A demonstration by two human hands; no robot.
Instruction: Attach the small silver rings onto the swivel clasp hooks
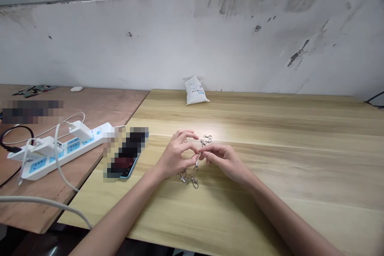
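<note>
Both hands meet over the wooden table, fingertips together at a small metal lobster clasp that hangs below them. My left hand pinches its upper end between thumb and a finger, with the other fingers raised and curved. My right hand is closed on the same end from the right; its fingertips partly hide what they grip. Several silvery clasps lie on the table just below the hands, some partly covered by my left hand. A few more clasps lie beyond the fingertips.
A white plastic package stands near the wall. Left of my hands lies a phone, its screen blurred out. On the brown table at left, a white power strip holds chargers and cables. A white cable crosses the lower left.
</note>
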